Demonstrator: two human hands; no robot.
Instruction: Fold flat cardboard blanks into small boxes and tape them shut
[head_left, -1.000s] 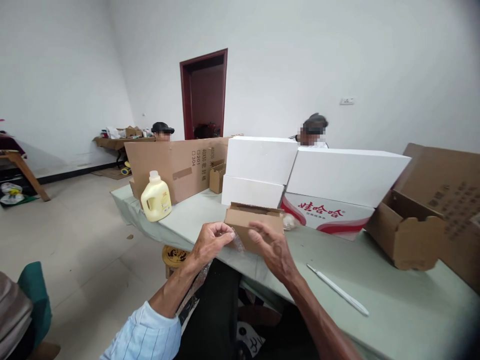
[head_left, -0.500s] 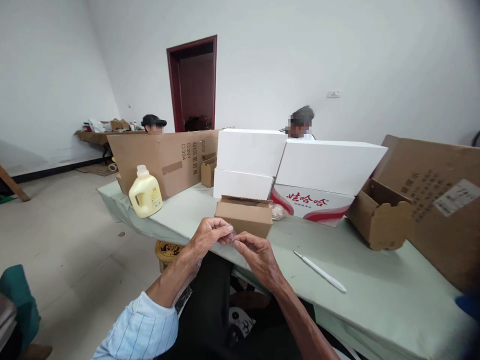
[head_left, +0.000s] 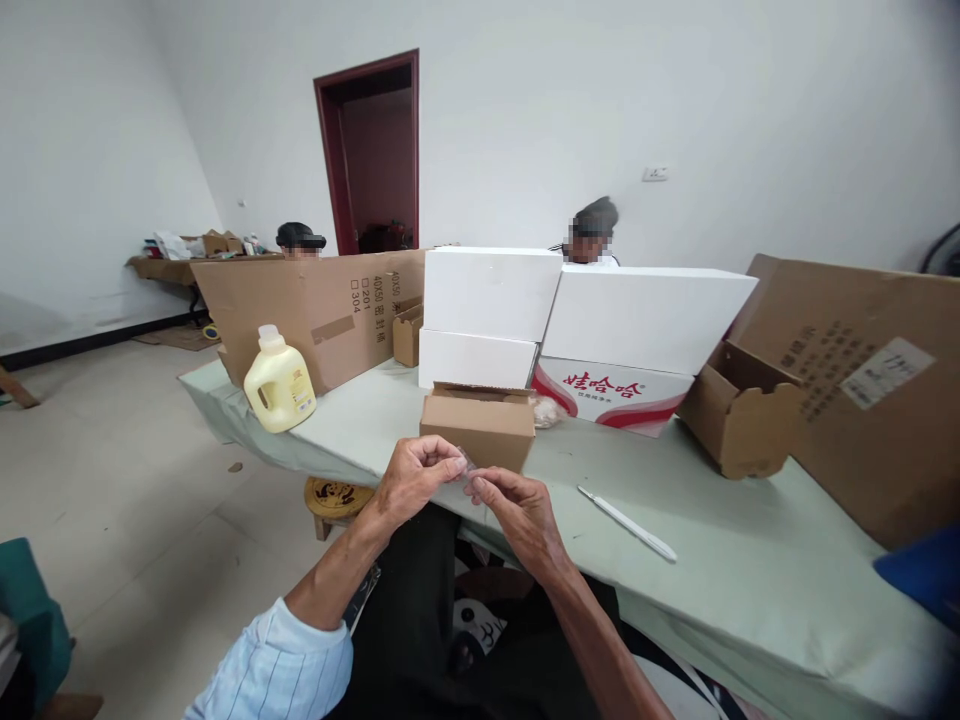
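My left hand (head_left: 420,478) and my right hand (head_left: 517,508) meet at the table's front edge, thumbs and fingers pinched. Between their fingertips is a small, clear piece of thin plastic (head_left: 466,462), too small to make out well. Just behind the hands lies a small brown cardboard box (head_left: 478,425) with its top side open. A crumpled clear plastic bag (head_left: 549,411) sits at that box's right. To the right of my right hand, a white thin-tipped tool (head_left: 628,525) lies on the green tablecloth (head_left: 720,560).
A yellow jug (head_left: 281,385) stands at left before a large carton (head_left: 307,310). White boxes (head_left: 495,290) are stacked behind. At right are an open brown box (head_left: 742,430) and another large carton (head_left: 862,370). Two people's heads show beyond. A stool (head_left: 337,497) is below left.
The whole view has shifted slightly, so the table's things appear a little further left and higher. The fingertips are slightly further apart, and more of the clear plastic shows between them.
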